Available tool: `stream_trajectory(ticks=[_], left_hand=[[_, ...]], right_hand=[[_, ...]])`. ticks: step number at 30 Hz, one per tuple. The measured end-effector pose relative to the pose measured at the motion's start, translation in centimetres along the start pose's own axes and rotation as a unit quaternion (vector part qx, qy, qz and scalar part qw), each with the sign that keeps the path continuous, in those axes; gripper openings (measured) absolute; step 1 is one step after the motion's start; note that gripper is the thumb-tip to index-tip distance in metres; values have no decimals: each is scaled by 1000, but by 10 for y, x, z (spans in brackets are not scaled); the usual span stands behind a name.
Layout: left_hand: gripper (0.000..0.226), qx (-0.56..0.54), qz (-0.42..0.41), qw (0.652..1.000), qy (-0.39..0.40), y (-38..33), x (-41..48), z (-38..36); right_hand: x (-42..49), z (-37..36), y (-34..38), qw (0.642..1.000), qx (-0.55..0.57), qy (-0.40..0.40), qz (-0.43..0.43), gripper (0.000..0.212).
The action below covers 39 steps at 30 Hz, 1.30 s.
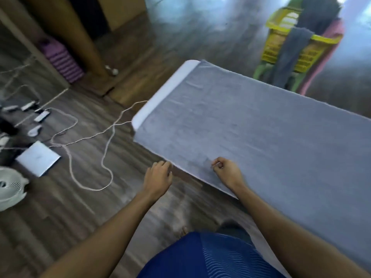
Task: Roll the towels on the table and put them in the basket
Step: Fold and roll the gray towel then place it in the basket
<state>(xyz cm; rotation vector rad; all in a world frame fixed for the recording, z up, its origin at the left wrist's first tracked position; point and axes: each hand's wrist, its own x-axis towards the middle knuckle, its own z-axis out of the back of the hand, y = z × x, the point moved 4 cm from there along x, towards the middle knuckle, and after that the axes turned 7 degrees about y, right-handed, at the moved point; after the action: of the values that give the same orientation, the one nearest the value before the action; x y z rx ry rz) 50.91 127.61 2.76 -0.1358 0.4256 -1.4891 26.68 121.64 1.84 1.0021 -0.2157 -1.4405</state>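
a grey towel [251,127] is lying flat on the table [166,93], the right hand [225,171] pinching its near hem, seemingly to start a roll (left hand [159,174] curling at the edge, grip unclear).

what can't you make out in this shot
Head view:
- left hand: its back hides whether the fingers grip the towel edge.
- right hand: motion blur; pinching the towel or not, unclear.
- basket: blurred, and draped cloths hide its inside.
- towel's right end: cut off by the frame edge.
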Motion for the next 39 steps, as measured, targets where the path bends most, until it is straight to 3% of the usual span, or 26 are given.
stream_trajectory(ticks=[10,16,21,25,31,35,39], left_hand=[[15,-43,164,982,-78,189,16,92],[15,-49,209,972,-96,277,83,144],[14,-55,198,976,-77,346,169,190],[20,-51,149,986,-54,376,252,226],[12,-47,25,998,-14,380,386,257],[14,-16,-85,996,29,364,476,266],[11,13,-215,972,91,340,551,267]], right_hand=[[109,-125,202,990,-26,97,100,18],[197,-173,305,978,-16,135,159,15],[280,-185,372,984,3,127,127,14],[335,-174,409,988,44,115,91,13],[404,-138,429,994,102,29,39,15],[442,-120,416,986,144,-73,-30,13],[446,-106,406,958,184,-183,-119,11]])
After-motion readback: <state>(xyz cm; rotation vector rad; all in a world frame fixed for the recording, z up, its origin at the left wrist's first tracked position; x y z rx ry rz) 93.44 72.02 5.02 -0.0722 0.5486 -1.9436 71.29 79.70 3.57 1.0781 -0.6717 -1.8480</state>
